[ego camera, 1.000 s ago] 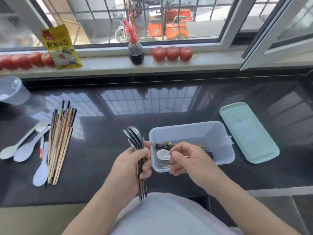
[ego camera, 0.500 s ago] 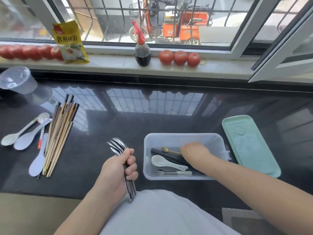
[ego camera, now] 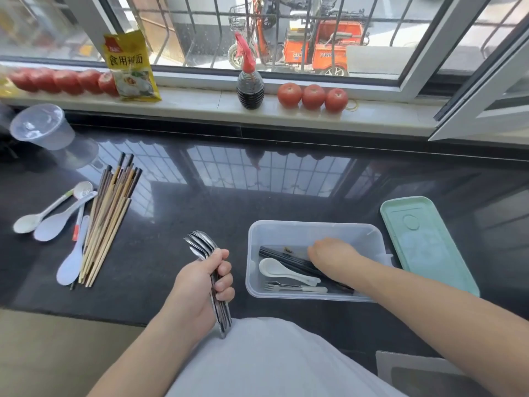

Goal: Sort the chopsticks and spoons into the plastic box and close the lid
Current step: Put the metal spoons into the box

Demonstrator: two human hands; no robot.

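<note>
1. While the left hand (ego camera: pixel 204 277) grips a bunch of metal spoons (ego camera: pixel 210 270) with curled fingers, the handle ends poke out below the fist, and the hand hides the middle of the bunch.
2. The right hand (ego camera: pixel 333 253) reaches down into the plastic box (ego camera: pixel 312 230), over the dark chopsticks (ego camera: pixel 289 260). Its fingers point away and are hidden, so I cannot tell if it is holding anything.
3. The box sits near the front edge of the black counter (ego camera: pixel 229 207), toward the right. Inside it lie the dark chopsticks, a white spoon (ego camera: pixel 282 269) and a small fork (ego camera: pixel 292 287). A tiny gold bit (ego camera: pixel 287 249) shows behind the chopsticks, too small to name.
4. The arm covers the far ends of the chopsticks in the box.
5. The green lid (ego camera: pixel 426 245) lies flat just beside the box, on its right.
6. Near the left edge of the counter lies a pile of wooden chopsticks (ego camera: pixel 110 222). Touching it are white plastic spoons (ego camera: pixel 54 222); one is partly tucked under the sticks.
7. A clear cup (ego camera: pixel 43 127) stands at the back left corner.
8. Tomatoes (ego camera: pixel 313 96), a dark bottle (ego camera: pixel 250 87) and a yellow packet (ego camera: pixel 130 67) sit on the windowsill. The tomatoes at the left are blurry.
</note>
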